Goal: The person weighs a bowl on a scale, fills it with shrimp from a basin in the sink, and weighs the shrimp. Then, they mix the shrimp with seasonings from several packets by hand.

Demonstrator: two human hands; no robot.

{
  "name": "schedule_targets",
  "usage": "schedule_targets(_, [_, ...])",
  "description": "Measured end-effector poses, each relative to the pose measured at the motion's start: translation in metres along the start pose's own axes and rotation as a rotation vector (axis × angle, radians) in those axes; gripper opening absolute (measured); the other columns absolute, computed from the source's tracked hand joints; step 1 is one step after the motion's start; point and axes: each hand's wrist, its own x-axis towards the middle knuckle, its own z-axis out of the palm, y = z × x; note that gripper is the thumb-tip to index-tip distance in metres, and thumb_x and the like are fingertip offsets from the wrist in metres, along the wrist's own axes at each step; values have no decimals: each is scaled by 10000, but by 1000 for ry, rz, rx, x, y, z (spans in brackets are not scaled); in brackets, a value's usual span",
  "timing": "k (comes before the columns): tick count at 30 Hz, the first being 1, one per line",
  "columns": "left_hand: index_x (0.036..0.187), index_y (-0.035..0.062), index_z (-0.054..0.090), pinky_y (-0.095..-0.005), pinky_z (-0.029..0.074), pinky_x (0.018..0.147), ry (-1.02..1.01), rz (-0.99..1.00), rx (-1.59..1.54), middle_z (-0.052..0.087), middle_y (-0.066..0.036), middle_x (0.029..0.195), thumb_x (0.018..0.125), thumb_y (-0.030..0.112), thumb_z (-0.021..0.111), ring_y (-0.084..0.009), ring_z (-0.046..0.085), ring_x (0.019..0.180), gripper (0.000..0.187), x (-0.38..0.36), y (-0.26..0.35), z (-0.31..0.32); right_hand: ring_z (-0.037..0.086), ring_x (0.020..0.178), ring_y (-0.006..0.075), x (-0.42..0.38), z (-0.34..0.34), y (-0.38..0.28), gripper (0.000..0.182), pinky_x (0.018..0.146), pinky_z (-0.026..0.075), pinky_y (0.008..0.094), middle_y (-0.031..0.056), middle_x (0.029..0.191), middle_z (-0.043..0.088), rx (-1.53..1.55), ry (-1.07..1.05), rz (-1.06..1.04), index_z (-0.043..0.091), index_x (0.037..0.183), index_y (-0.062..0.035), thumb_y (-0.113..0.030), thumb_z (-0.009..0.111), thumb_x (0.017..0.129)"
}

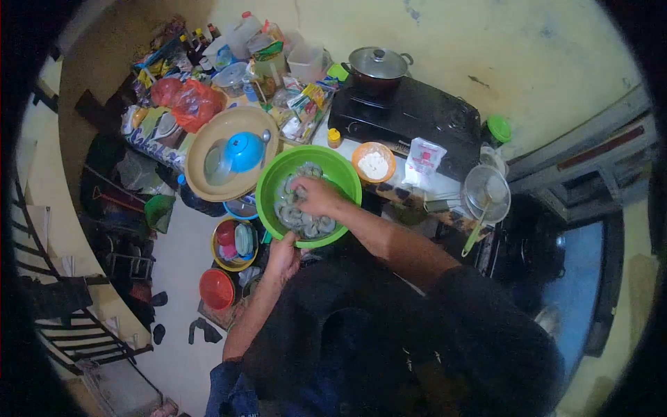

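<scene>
A green plastic basin (351,208) holds a pile of raw grey shrimp (306,221). My left hand (283,256) grips the basin's near rim from the front left. Inside the basin, my right hand (316,196) is among the shrimp with its fingers curled down into them; the fingertips are partly hidden. Close by on the right stands an orange bowl (376,162) of white powder, beside a small yellow-capped jar (334,137).
A large tan basin (201,177) with a blue bowl (244,152) and a spoon sits left. Behind is a black stove (417,104) bearing a lidded pot (379,64). Strainers (479,198) lie right. A red bowl (217,289) sits low on the left.
</scene>
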Motion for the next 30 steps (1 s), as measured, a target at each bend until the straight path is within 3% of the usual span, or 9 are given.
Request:
schedule_targets(5, [1171, 15, 446, -391, 589, 673, -166, -59, 123, 560, -126, 1028, 850, 17, 450, -264, 629, 846, 321, 20, -12, -30, 512, 1162, 353, -15, 8, -28, 587, 924, 454, 456, 239, 1289, 481, -562, 133, -104, 559, 1235, -202, -309, 750, 691])
schedule_targets(7, [1153, 8, 454, -389, 586, 674, -164, -72, 153, 557, -130, 1033, 852, 19, 444, -263, 623, 867, 301, 20, -12, -34, 496, 1188, 363, -14, 9, -21, 586, 994, 403, 469, 239, 1297, 479, -508, -29, -103, 571, 1223, -199, -327, 747, 679])
schedule_targets(10, [1135, -2, 460, -390, 584, 663, -58, -49, -2, 556, -135, 1031, 852, 19, 445, -255, 620, 847, 284, 6, -11, -12, 506, 1131, 444, 11, 23, 8, 590, 894, 474, 490, 206, 1358, 418, -420, -358, -96, 551, 1247, -184, -368, 730, 716])
schedule_targets(13, [974, 11, 481, -401, 553, 669, -29, -3, 77, 547, -93, 857, 868, 41, 442, -248, 600, 771, 117, 3, -6, -6, 548, 1061, 446, 5, -6, 7, 636, 863, 487, 485, 217, 1328, 426, -420, -414, -46, 512, 1283, -172, -336, 736, 711])
schedule_targets(17, [965, 7, 481, -385, 547, 648, 44, 43, 16, 553, -87, 862, 864, 38, 444, -240, 602, 751, 111, 4, -5, -4, 605, 969, 393, -33, -21, -6, 701, 808, 504, 460, 265, 1242, 466, -562, -125, 36, 453, 1323, -167, -249, 748, 692])
schedule_targets(23, [967, 4, 481, -326, 483, 532, 30, 35, 70, 546, -95, 821, 859, 45, 465, -217, 587, 692, 117, 10, -6, 3, 610, 933, 418, -16, 17, 22, 663, 762, 518, 445, 269, 1214, 495, -327, -178, 69, 467, 1300, -181, -207, 723, 689])
schedule_targets(26, [986, -4, 488, -319, 473, 513, 68, -29, 119, 549, -97, 811, 853, 49, 478, -213, 581, 681, 143, 8, -2, 5, 589, 1005, 409, -5, 8, 35, 605, 815, 502, 462, 239, 1233, 507, -47, -140, 67, 504, 1261, -203, -193, 709, 692])
schedule_targets(28, [989, -12, 499, -317, 478, 515, 34, 24, 78, 559, -104, 820, 851, 64, 488, -211, 583, 682, 158, 6, -3, 13, 559, 1080, 389, -8, -11, 14, 619, 871, 480, 464, 218, 1273, 496, -103, -74, 68, 506, 1272, -223, -228, 726, 693])
schedule_targets(30, [1179, -8, 427, -407, 539, 690, 11, -19, 91, 538, -133, 1056, 857, 15, 437, -265, 596, 885, 323, 12, -6, 9, 518, 1152, 379, -14, -9, 4, 656, 925, 451, 465, 207, 1316, 474, -274, -60, 14, 495, 1295, -242, -271, 745, 689])
